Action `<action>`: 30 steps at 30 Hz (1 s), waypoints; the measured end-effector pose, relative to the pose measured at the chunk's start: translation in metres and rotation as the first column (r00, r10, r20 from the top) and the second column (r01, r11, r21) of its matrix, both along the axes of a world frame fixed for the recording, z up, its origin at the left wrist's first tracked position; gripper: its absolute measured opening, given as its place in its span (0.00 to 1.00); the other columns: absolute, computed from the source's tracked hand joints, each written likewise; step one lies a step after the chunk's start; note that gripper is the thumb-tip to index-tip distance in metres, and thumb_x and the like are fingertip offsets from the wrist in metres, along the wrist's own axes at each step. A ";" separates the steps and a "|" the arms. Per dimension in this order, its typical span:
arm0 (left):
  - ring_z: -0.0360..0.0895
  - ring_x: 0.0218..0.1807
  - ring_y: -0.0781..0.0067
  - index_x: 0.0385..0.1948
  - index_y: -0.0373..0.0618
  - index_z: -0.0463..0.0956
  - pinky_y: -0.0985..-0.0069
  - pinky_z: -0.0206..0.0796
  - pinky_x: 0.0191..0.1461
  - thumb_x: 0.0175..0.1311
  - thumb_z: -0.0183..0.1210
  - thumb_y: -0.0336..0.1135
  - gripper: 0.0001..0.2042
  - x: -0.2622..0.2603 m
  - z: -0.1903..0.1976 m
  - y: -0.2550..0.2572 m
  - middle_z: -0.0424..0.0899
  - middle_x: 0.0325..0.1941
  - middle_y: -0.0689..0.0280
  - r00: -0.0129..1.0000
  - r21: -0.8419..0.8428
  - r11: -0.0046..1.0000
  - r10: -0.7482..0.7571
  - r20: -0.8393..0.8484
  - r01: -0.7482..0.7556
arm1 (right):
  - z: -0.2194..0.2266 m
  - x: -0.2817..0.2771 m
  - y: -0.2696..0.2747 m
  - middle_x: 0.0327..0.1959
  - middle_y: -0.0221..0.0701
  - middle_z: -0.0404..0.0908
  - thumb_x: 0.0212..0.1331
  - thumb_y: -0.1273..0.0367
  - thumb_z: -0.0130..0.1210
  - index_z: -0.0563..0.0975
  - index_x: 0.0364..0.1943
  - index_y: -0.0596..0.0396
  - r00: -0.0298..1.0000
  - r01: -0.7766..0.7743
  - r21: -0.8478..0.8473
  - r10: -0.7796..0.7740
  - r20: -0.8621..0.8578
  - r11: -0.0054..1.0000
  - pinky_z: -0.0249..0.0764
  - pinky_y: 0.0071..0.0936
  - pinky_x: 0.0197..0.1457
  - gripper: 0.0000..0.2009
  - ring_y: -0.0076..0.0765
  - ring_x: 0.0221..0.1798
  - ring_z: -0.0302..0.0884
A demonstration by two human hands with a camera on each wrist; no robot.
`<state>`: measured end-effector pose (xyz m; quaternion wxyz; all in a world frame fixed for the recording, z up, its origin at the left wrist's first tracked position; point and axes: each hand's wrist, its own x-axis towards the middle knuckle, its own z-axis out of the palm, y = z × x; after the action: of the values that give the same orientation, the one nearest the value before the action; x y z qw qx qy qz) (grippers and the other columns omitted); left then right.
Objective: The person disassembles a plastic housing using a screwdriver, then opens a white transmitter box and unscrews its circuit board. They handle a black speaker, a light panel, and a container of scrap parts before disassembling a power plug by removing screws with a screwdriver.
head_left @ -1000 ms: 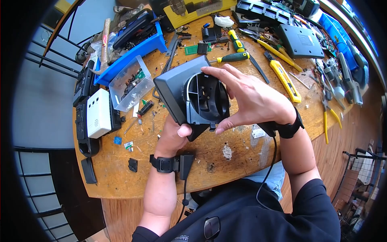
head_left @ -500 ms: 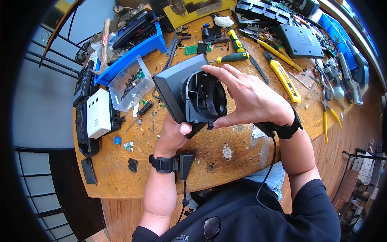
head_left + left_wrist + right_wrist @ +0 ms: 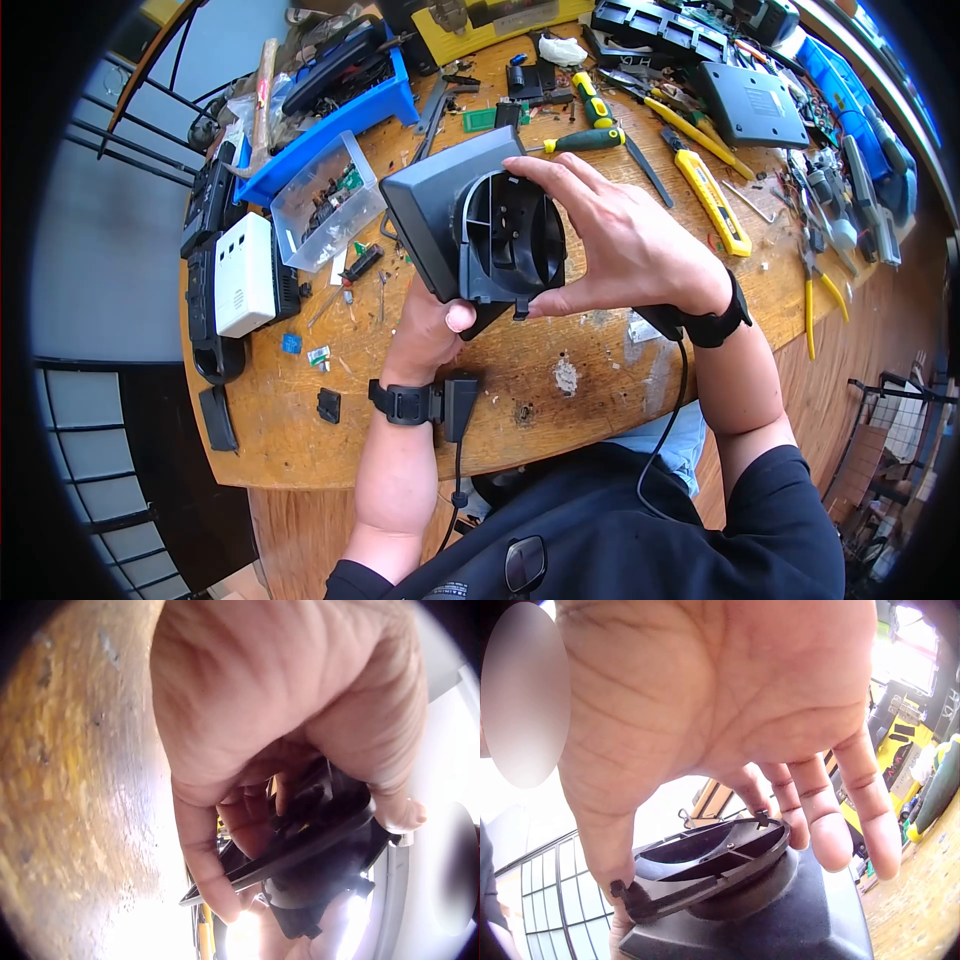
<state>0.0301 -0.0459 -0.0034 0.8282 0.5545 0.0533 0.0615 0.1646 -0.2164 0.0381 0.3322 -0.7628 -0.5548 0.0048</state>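
A black plastic housing (image 3: 430, 205) with a round, ribbed collar (image 3: 510, 235) is held above the table, its collar turned toward the right hand. The left hand (image 3: 428, 335) grips the housing from below, thumb on its near edge; the left wrist view shows that hand's fingers (image 3: 214, 889) along the rim. Spanning the collar, the right hand (image 3: 640, 245) has its thumb at a small tab at the bottom and its index finger at the top edge. In the right wrist view the thumb and fingertips touch the ring (image 3: 705, 892), while other fingers extend past it.
A clear bin (image 3: 325, 205) of parts and a white box (image 3: 245, 275) are at the left, near a blue tray (image 3: 330, 130). Screwdrivers (image 3: 590, 140), a yellow cutter (image 3: 712, 200), pliers (image 3: 815, 270) and a grey device (image 3: 752, 105) lie at the back and right.
The housing has shifted and turned slightly since the earliest frame, and the right thumb moved slightly left with it. Both hands keep their hold.
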 end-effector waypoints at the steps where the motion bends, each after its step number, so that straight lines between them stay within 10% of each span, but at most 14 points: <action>1: 0.70 0.55 0.74 0.59 0.38 0.61 0.73 0.64 0.58 0.30 0.72 0.61 0.51 -0.001 -0.001 0.001 0.72 0.54 0.65 1.000 0.001 1.000 0.008 -0.005 -0.008 | -0.002 0.000 0.001 0.44 0.46 0.71 0.31 0.50 0.70 0.61 0.58 0.59 0.999 -0.005 0.064 0.002 0.048 0.998 0.73 0.38 0.44 0.47 0.54 0.42 0.74; 17: 0.66 0.59 0.73 0.61 0.39 0.58 0.72 0.59 0.63 0.35 0.72 0.57 0.50 -0.004 -0.004 0.007 0.69 0.58 0.66 0.998 -0.022 1.000 0.020 0.064 -0.019 | 0.004 -0.006 0.007 0.45 0.45 0.69 0.29 0.55 0.71 0.58 0.61 0.54 0.999 -0.046 0.074 0.045 0.020 0.996 0.72 0.38 0.43 0.49 0.53 0.43 0.73; 30: 0.79 0.41 0.70 0.51 0.37 0.68 0.72 0.74 0.46 0.45 0.69 0.50 0.34 -0.002 0.006 -0.001 0.79 0.43 0.63 0.974 0.032 0.999 0.003 0.229 -0.011 | 0.001 -0.012 0.013 0.47 0.43 0.67 0.24 0.59 0.74 0.57 0.62 0.52 0.986 0.100 0.171 -0.121 0.114 0.980 0.72 0.38 0.47 0.52 0.52 0.46 0.72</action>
<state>0.0280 -0.0469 0.0027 0.8194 0.5570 -0.0413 0.1287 0.1529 -0.2035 0.0389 0.3588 -0.7611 -0.5296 -0.1069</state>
